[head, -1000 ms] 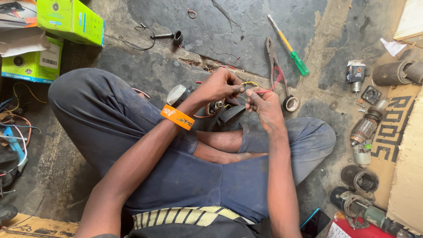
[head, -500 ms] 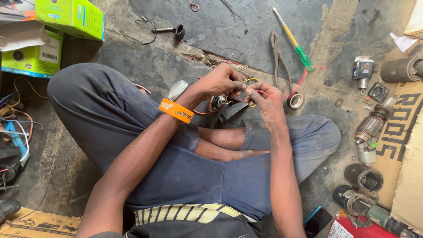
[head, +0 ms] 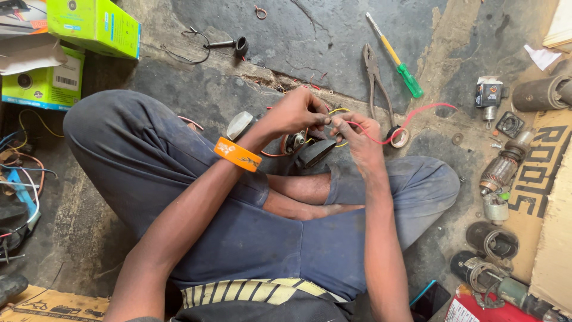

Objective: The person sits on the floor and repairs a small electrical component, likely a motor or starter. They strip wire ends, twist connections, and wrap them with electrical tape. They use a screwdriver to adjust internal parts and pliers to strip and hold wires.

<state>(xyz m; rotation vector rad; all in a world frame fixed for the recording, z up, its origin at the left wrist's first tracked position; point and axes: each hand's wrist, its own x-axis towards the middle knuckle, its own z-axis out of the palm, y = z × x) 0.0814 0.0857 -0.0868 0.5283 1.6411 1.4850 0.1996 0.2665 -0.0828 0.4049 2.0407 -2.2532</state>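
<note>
Sitting cross-legged on the floor (head: 310, 36), the person works over the lap. Left hand (head: 301, 113), above an orange wristband (head: 237, 154), pinches thin wires (head: 337, 111) at a small motor-like part (head: 295, 142), perhaps a switch. Right hand (head: 357, 136) grips the red wire (head: 417, 113). Pliers (head: 373, 74) and a green-handled screwdriver (head: 398, 59) lie toward the floor's far right edge.

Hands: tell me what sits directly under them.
Under the left hand and right hand lie a small motor part and a black housing, with red and yellow wires. The fingers cover the wire ends.
</note>
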